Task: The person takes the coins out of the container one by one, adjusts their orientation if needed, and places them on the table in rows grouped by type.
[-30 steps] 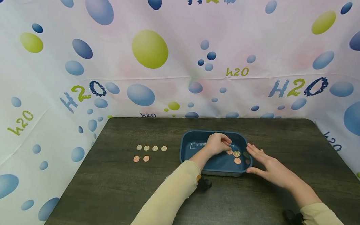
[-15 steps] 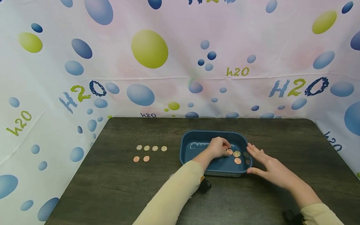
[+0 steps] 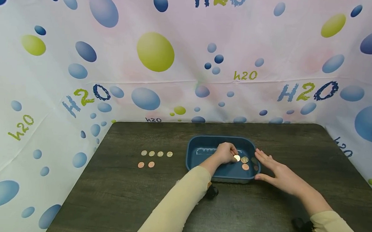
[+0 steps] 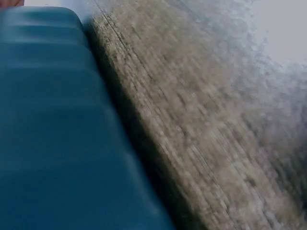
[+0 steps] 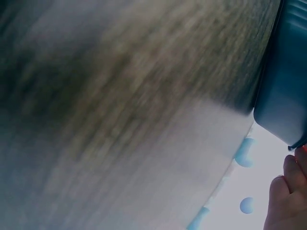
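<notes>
My left hand [image 3: 225, 153] reaches into a blue rectangular tray [image 3: 202, 173], thumb and fingers pinching the edge of a coin [image 3: 236, 158] that shines brightly. Just right of it on the tray floor lie a gold-coloured coin [image 3: 244, 160] and a copper coin [image 3: 245, 166]. My right hand [image 3: 276, 171] has its fingers extended, with fingertips and thumb at the tray's right end. In the right wrist view, the fingers [image 5: 292, 184] of that hand show beside the tray's corner. The left wrist view is mostly the tray's outer wall [image 4: 57, 120], with the fingers nearly out of frame.
Left of the tray, a row of several gold-coloured coins [image 3: 160, 154] lies on the dark wooden table [image 3: 121, 200]. Below that row are two copper coins, a left one [image 3: 140, 165] and a right one [image 3: 151, 164]. A bubble-printed curtain [image 3: 182, 59] hangs behind the table.
My left hand has lowered slightly to the coin inside the tray and now pinches it; the coin has turned from copper-looking to brightly shining. My right hand stays at the tray's end.
</notes>
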Tool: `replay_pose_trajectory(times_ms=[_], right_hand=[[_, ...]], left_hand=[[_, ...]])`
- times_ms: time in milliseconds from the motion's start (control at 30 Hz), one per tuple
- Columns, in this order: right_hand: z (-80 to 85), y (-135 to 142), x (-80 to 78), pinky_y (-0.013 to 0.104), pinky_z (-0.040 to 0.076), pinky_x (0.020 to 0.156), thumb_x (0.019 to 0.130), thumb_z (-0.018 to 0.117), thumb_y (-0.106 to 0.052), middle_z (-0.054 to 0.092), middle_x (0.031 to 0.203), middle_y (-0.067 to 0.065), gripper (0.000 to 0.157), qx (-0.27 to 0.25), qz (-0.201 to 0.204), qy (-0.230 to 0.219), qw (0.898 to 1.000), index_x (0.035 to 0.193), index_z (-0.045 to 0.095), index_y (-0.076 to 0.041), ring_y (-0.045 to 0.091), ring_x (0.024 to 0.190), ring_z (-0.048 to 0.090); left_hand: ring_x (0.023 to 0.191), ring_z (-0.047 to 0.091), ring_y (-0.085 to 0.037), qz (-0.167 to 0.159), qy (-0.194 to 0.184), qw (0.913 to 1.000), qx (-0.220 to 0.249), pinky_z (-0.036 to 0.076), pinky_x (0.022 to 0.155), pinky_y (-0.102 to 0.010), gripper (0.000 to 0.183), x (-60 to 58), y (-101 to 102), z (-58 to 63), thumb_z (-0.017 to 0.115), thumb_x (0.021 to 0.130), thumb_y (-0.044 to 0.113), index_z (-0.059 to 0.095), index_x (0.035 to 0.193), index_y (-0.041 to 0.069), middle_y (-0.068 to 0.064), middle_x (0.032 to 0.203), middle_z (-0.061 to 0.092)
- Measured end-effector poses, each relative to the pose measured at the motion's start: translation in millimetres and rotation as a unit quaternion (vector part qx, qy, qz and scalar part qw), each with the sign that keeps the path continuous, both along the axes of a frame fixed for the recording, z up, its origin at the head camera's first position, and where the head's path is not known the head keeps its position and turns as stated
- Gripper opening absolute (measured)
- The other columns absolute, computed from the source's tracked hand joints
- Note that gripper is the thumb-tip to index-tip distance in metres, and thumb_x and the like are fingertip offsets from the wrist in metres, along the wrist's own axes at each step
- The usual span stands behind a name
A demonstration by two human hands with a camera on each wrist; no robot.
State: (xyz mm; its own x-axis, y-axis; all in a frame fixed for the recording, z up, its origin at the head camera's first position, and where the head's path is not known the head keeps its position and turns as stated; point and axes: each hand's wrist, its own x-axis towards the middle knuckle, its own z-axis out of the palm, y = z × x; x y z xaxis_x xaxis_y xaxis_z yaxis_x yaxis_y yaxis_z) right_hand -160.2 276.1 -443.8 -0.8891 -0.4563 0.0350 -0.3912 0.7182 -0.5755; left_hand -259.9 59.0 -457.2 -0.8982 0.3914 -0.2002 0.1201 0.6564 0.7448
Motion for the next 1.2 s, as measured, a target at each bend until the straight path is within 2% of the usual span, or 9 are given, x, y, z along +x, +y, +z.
replay_pose_trajectory(times_ms=[133,267,400,567,733,900,1067,1200], right_hand=[[-1.2,0,0.2,0.074,0.023,0.095,0.09,0.063,-0.046,0.014,0.158,0.01,0.082,-0.001,0.0,0.005,1.0,0.153,0.023,-0.014,0.057,0.132,0.019],[-1.7,0,0.7,0.074,0.023,0.094,0.09,0.063,-0.045,0.013,0.159,0.008,0.082,-0.002,0.001,0.004,1.0,0.153,0.022,-0.015,0.058,0.132,0.018],[-2.1,0,0.6,0.074,0.023,0.094,0.09,0.062,-0.045,0.012,0.159,0.005,0.081,-0.002,0.002,0.005,1.0,0.154,0.021,-0.016,0.058,0.132,0.019],[-2.1,0,0.5,0.074,0.024,0.094,0.09,0.062,-0.045,0.012,0.159,0.004,0.081,-0.004,0.003,0.005,1.0,0.154,0.021,-0.016,0.057,0.132,0.019],[-1.8,0,0.8,0.074,0.024,0.093,0.091,0.063,-0.043,0.013,0.159,0.006,0.08,-0.006,0.005,0.007,1.0,0.154,0.021,-0.015,0.058,0.131,0.019],[-1.0,0,0.8,0.075,0.024,0.093,0.091,0.062,-0.044,0.013,0.158,0.01,0.081,-0.003,0.003,0.002,1.0,0.154,0.02,-0.015,0.058,0.131,0.019],[-0.3,-1,0.3,0.076,0.023,0.092,0.091,0.062,-0.045,0.014,0.158,0.011,0.081,0.0,-0.001,-0.002,1.0,0.154,0.02,-0.016,0.059,0.131,0.018],[-0.4,-1,0.7,0.075,0.023,0.093,0.09,0.062,-0.045,0.014,0.158,0.009,0.082,0.001,-0.002,0.0,1.0,0.154,0.02,-0.016,0.058,0.132,0.018]], left_hand=[[0.066,0.056,-0.01,0.003,0.011,0.9996,0.026,0.049,0.063,-0.022,0.014,0.6,-5,2.0,0.078,0.078,0.0,0.067,0.076,0.009,0.002,0.071,0.06],[0.065,0.06,-0.009,0.011,0.001,0.9981,0.061,0.05,0.066,-0.022,0.012,0.9,-8,1.2,0.077,0.079,0.0,0.07,0.075,0.008,0.001,0.067,0.065],[0.067,0.062,-0.008,0.022,-0.017,0.9967,0.077,0.05,0.066,-0.022,0.005,2.4,-7,0.7,0.078,0.079,0.004,0.074,0.079,0.007,0.0,0.071,0.069],[0.069,0.059,-0.005,0.023,-0.015,0.9964,0.081,0.049,0.062,-0.021,0.004,5.9,-6,5.1,0.081,0.077,0.009,0.077,0.079,0.008,0.005,0.08,0.07],[0.067,0.062,-0.006,0.011,-0.017,0.9939,0.108,0.05,0.061,-0.021,0.004,9.6,-9,17.2,0.079,0.078,0.008,0.077,0.081,0.006,0.003,0.075,0.071],[0.07,0.064,-0.007,-0.011,-0.029,0.9897,0.14,0.051,0.067,-0.022,0.004,10.8,-20,29.8,0.077,0.082,0.01,0.077,0.085,0.008,0.003,0.075,0.071],[0.076,0.067,-0.014,-0.007,-0.03,0.9818,0.188,0.054,0.078,-0.036,0.008,7.1,-38,45.1,0.075,0.083,0.011,0.076,0.088,0.005,-0.001,0.077,0.071],[0.085,0.068,-0.029,0.007,-0.025,0.9714,0.236,0.052,0.084,-0.047,0.01,8.0,-55,58.4,0.076,0.082,0.01,0.075,0.089,0.003,-0.005,0.078,0.071]])
